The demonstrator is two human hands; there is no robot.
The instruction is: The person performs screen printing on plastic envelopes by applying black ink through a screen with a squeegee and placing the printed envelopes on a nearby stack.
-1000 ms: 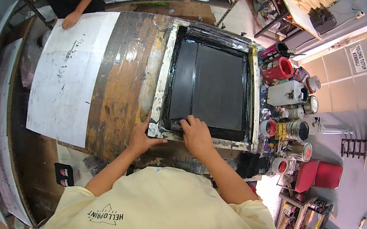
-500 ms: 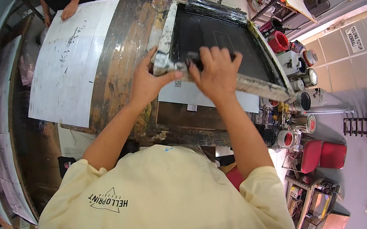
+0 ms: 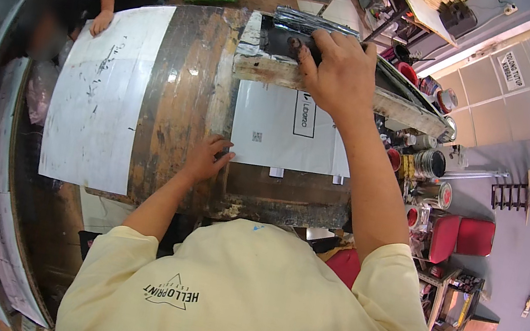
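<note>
In front of me a wooden-edged screen printing frame (image 3: 389,106) is tilted up, its near bar raised off the table and its dark mesh partly in view. Under it lies a white plastic sheet (image 3: 269,120) with a black printed box and a small square code. At the sheet's left edge is my left hand (image 3: 206,157), fingers apart, fingertips at the near left corner. My right hand (image 3: 341,73), inky at the thumb and fingers, reaches across the frame's near bar and is closed round something dark that its fingers mostly hide.
A large white board (image 3: 99,101) with black smears lies on the stained wooden table (image 3: 181,80). Beyond it, a person in black rests a hand (image 3: 101,23) on its edge. Paint cans (image 3: 430,163) line the right side, with a red chair (image 3: 444,237) nearer me. Racks stand far left.
The frame's near bar has risen and moved away, uncovering more of the white sheet. My left hand has left the frame's corner and come down to the sheet. The other person has leaned lower.
</note>
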